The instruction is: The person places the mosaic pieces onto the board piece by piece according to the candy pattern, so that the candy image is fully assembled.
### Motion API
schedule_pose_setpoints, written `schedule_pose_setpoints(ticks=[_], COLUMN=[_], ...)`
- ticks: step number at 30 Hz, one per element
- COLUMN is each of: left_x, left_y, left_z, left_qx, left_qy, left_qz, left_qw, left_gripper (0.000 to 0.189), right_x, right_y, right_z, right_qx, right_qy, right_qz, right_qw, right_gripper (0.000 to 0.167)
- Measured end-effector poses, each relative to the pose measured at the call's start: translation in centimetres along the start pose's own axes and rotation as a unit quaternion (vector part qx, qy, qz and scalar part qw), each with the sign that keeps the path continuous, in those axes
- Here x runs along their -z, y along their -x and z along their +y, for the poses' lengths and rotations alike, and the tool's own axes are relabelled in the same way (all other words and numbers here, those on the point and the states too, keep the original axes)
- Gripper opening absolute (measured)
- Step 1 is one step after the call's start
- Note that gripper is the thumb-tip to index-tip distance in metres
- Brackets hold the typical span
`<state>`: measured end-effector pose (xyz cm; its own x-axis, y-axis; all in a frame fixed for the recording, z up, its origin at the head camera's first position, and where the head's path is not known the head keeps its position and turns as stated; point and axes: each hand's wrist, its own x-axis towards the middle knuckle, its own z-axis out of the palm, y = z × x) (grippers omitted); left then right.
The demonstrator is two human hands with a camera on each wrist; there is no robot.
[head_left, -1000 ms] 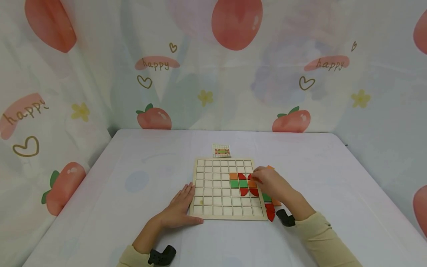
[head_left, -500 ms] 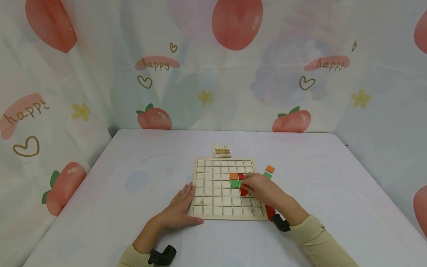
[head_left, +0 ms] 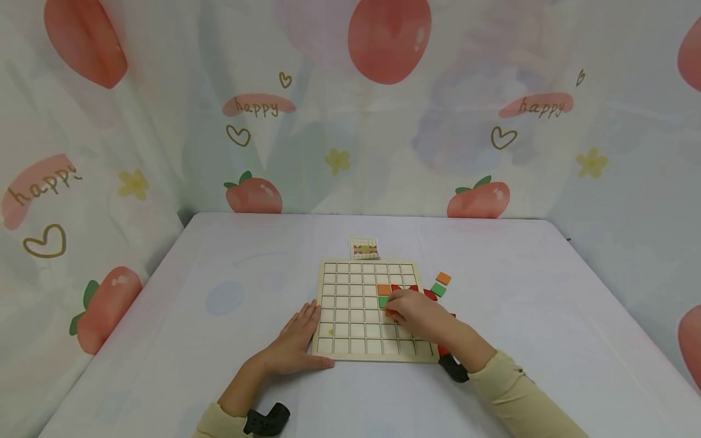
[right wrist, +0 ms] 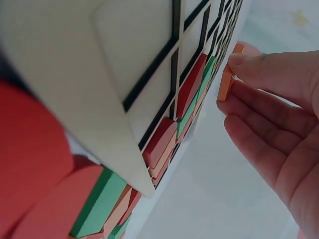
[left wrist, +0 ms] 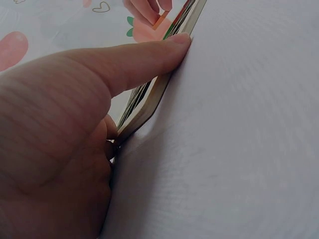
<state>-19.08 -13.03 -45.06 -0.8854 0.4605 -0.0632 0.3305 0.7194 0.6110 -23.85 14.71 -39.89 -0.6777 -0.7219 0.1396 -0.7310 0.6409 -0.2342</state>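
Note:
In the head view a wooden grid board [head_left: 350,348] lies on the table. My left hand [head_left: 292,342] rests against its left side, fingers straight, with the thumb [left wrist: 149,62] along the near edge in the left wrist view. Over the board's right half, my right hand [head_left: 421,316] pinches a thin orange square tile [right wrist: 227,82] between thumb and fingertips. That tile is tilted on edge, close over the grid. Set in the cells are an orange tile [head_left: 384,289], a green tile [head_left: 383,301] and red rounded tiles [right wrist: 192,85]. The right hand hides several others in the head view.
A small pattern card [head_left: 364,249] lies just behind the board. Loose tiles sit along the right side, among them an orange one [head_left: 443,278], a green one [head_left: 438,289] and a red one [head_left: 431,295]. A printed curtain [head_left: 350,152] hangs behind the table.
My right hand has moved left and slightly nearer over the board, from its right edge to beside the green tiles, with the orange tile now showing at its fingertips. The left hand stays put.

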Motion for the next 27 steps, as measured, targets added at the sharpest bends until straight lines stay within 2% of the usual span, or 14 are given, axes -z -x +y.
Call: schedule_pose_setpoints(ticks=[10,18,27], left_x=[-0.09,-0.21,-0.07], left_y=[-0.08,-0.03,0.06], left_z=[-0.06,-0.17,0.00], left_qx=[0.000,-0.001,-0.003], left_qy=[0.002,-0.002,-0.002], left_qz=[0.001,0.000,-0.001], left_qw=[1.0000,1.0000,1.0000], left_gripper=[0.109,0.109,0.109], right_x=[-0.45,-0.72,-0.82], right_y=[-0.20,-0.37,-0.29], right_z=[-0.08,-0.13,-0.41], right_qx=[0.021,0.015,0.029], right_qy=[0.001,0.026,0.036], right_qz=[-0.003,-0.028,-0.011], right_qw=[0.9998,0.9992,0.9989], right_gripper=[0.004,0.006,0.004])
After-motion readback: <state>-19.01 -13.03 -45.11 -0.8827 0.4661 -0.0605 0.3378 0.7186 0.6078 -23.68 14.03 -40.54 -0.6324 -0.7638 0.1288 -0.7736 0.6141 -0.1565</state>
